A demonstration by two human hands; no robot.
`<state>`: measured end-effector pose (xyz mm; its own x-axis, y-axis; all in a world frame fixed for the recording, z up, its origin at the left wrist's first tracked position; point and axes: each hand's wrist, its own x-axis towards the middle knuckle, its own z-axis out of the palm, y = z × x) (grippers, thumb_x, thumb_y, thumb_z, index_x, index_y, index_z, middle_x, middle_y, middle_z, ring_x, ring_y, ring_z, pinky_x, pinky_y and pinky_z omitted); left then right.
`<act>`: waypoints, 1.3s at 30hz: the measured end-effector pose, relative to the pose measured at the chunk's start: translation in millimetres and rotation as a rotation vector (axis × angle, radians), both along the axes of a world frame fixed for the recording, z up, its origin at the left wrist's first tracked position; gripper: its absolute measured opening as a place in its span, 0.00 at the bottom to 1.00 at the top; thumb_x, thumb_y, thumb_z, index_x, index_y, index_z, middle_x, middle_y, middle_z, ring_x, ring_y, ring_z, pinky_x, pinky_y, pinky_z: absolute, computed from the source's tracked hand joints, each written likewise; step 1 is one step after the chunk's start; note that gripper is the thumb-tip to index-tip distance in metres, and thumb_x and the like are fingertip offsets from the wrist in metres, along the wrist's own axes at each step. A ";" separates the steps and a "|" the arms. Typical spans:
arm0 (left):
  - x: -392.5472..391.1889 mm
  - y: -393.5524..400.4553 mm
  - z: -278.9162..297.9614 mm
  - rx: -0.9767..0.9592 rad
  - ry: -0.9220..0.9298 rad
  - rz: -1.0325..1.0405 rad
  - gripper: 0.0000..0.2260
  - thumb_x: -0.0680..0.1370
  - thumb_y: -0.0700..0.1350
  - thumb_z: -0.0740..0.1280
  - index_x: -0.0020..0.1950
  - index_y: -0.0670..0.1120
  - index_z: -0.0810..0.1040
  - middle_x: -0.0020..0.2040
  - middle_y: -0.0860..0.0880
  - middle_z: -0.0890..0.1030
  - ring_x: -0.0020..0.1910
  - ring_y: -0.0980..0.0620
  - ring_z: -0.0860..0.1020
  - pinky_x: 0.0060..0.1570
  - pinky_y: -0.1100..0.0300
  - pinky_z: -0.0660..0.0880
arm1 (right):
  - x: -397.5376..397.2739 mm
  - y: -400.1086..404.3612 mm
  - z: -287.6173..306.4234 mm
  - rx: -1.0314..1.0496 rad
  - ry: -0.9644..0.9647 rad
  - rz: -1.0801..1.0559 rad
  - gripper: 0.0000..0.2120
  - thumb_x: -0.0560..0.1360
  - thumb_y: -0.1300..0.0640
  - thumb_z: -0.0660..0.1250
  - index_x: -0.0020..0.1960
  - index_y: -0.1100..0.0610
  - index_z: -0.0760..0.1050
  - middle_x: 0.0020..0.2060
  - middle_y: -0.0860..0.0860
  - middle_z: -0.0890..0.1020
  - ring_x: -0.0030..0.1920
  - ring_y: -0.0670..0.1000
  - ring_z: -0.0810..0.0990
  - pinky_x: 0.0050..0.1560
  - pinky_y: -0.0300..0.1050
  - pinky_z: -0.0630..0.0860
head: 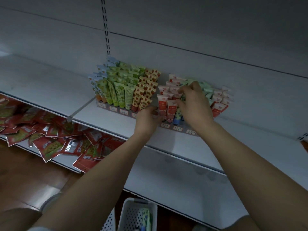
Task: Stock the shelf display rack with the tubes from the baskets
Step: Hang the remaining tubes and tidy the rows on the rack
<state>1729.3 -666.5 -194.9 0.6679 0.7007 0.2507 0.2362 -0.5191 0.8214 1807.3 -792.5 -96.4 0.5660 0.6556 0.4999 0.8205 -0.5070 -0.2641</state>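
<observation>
Two tiered display racks stand on the white shelf. The left rack holds blue, green and strawberry-print tubes. The right rack holds red-and-white tubes, blue-capped tubes and pale green ones. My left hand grips the front left corner of the right rack beside a red tube. My right hand reaches into the middle of that rack, its fingers pinching a blue-patterned tube. A white perforated basket at the bottom holds a few tubes.
Red snack packets lie heaped on the lower shelf at left. A slotted upright runs up the white back panel. A clear divider sits left of the racks. Brown floor shows at lower left.
</observation>
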 end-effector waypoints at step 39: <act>-195.6 -152.2 -372.5 -0.976 0.934 0.079 0.09 0.80 0.40 0.61 0.53 0.38 0.78 0.49 0.38 0.80 0.53 0.38 0.79 0.48 0.48 0.76 | -180.4 -34.1 -465.7 -0.886 1.087 -0.287 0.18 0.76 0.57 0.68 0.63 0.62 0.71 0.57 0.59 0.79 0.57 0.60 0.79 0.50 0.48 0.74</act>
